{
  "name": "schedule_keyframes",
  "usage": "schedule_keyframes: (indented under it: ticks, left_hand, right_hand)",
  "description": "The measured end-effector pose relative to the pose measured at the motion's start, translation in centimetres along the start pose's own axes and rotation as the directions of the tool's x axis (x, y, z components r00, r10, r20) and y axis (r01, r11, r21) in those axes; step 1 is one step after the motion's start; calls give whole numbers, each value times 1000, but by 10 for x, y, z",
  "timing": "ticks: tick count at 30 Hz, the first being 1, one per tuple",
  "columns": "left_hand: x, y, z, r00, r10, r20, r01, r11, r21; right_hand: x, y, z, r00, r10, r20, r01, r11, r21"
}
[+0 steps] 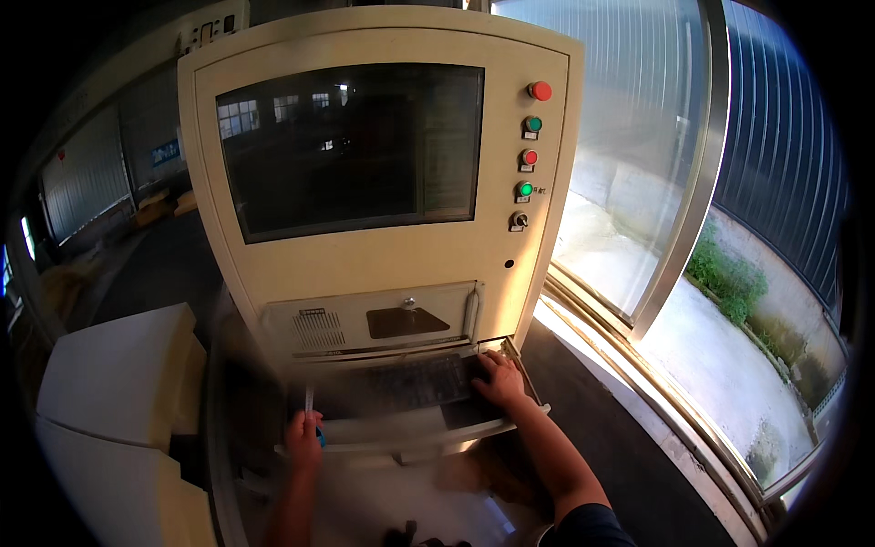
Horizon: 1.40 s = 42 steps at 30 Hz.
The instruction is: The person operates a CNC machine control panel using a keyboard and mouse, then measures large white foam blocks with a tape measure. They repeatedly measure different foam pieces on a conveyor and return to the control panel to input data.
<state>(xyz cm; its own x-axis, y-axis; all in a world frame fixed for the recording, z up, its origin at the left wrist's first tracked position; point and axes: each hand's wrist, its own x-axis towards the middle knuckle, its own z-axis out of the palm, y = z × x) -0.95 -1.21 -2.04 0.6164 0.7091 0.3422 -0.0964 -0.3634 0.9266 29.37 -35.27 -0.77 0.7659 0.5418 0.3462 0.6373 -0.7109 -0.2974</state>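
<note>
My left hand [303,438] is closed around a slim tool with a pale, narrow strip [309,399] pointing up and a blue part [321,437] beside the fingers; its exact kind is unclear. It is at the left end of a pulled-out keyboard drawer [483,428]. A dark keyboard [424,381] lies in that drawer, its left part blurred. At the keyboard's right end rests my right hand [499,377], fingers stretched forward and slightly bent. Whatever may be under that palm is hidden.
Above the drawer stands a beige control cabinet [365,264] with a dark screen [355,150]. A red emergency button [540,90] tops a column of buttons and a switch. At left is a pale box-shaped unit [118,374]; at right, a metal-framed sliding door [684,210].
</note>
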Motion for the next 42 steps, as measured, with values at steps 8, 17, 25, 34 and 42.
schedule_keyframes:
  ticks: [8, 17, 25, 34, 42]
  left_hand:
    - [7, -18, 14, 997, 83, 1, -82, 992, 94]
    - [7, -27, 14, 993, 118, 9, -119, 989, 91]
    - [8, -28, 16, 997, 72, -1, -72, 990, 121]
    - [2, -1, 13, 991, 133, 26, -135, 983, 121]
    - [0, 14, 14, 999, 7, 44, -10, 998, 69]
  right_hand:
    - [-4, 31, 7, 998, 9, -59, -9, 1000, 7]
    - [-7, 34, 13, 997, 3, -80, -2, 1000, 7]
    - [-5, 34, 10, 997, 22, -75, -22, 1000, 0]
    - [1, 37, 15, 999, 8, -51, -5, 998, 62]
    - [4, 38, 12, 999, -26, -40, 27, 999, 34]
